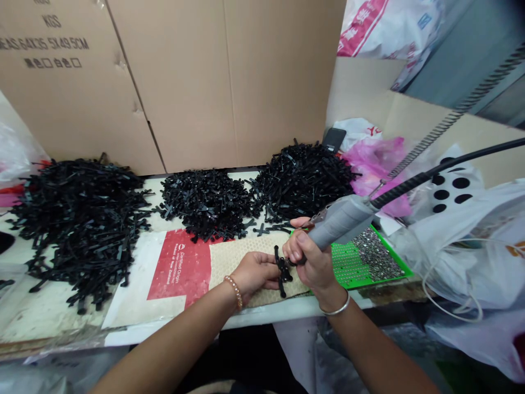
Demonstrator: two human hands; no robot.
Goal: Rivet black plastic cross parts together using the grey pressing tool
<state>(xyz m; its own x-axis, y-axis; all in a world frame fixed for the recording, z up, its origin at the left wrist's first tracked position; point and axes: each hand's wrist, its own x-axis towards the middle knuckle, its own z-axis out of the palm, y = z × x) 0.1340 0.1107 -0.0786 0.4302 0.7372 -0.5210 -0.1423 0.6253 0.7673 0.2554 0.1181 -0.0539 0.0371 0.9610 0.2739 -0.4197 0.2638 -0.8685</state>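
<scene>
My right hand (309,257) is wrapped round a grey electric screwdriver (342,219), tilted with its tip end down and left. Pinched in the fingers of my left hand (256,273) is a small black plastic part (282,271) with crossing arms. The screwdriver's lower end is close to this part; whether they touch is hidden by my fingers. Beneath my hands lies a beige textured mat (238,262). To the right, a green tray (348,268) with rows of holes holds a heap of small metal screws (375,254).
Heaps of black plastic parts lie at the left (82,219), middle (209,200) and right (307,175) before a large cardboard box (229,82). A coiled spring (459,112) and black cable (447,164) run from the screwdriver to the upper right. Plastic bags (484,230) crowd the right side.
</scene>
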